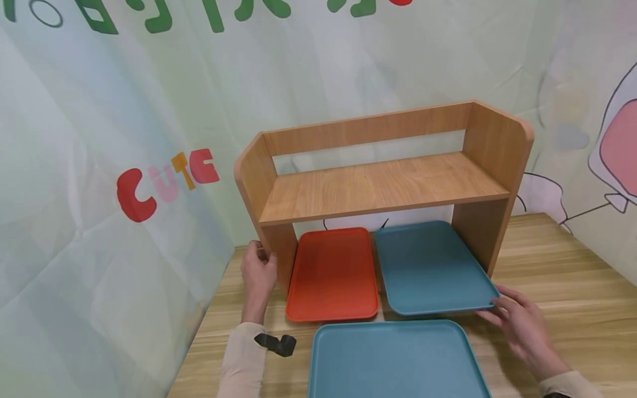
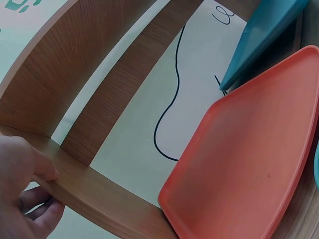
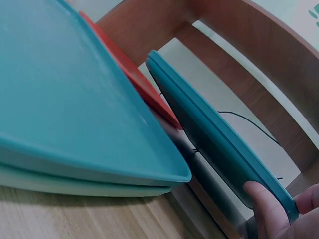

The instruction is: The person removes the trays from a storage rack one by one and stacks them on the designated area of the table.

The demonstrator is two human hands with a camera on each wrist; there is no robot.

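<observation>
A wooden two-level shelf (image 1: 388, 185) stands on the table, with trays in its lower space. My left hand (image 1: 260, 272) is at the shelf's left side panel (image 2: 94, 186), thumb and fingers on either side of its edge. The front right corner of a blue tray (image 1: 438, 271) is pinched in my right hand (image 1: 522, 320), thumb and fingers on opposite faces. This tray sits partly under the shelf, its held front raised in the right wrist view. To its left, a red tray (image 1: 333, 276) lies under the shelf, close to the left panel.
Nearer to me, another blue tray (image 1: 398, 359) lies in front of the shelf, stacked on a pale green tray (image 3: 89, 186). A printed cloth backdrop (image 1: 164, 110) hangs behind and at the left. The wooden table (image 1: 572, 276) extends to the right.
</observation>
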